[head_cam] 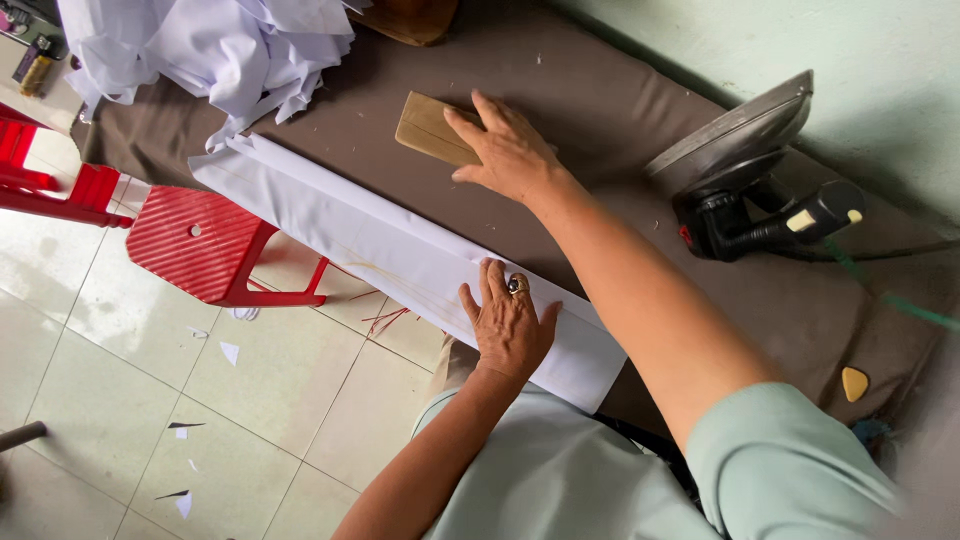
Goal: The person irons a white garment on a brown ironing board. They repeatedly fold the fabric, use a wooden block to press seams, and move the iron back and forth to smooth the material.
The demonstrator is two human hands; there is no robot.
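Your left hand point(510, 330) lies flat, fingers spread, pressing the long white folded fabric strip point(400, 255) on the brown padded table point(620, 110); your right hand point(510, 150) rests open on a tan rectangular cardboard piece point(428, 127) just beyond.

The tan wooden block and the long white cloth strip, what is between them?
In the head view, only bare brown table padding lies between the tan wooden block and the long white cloth strip.
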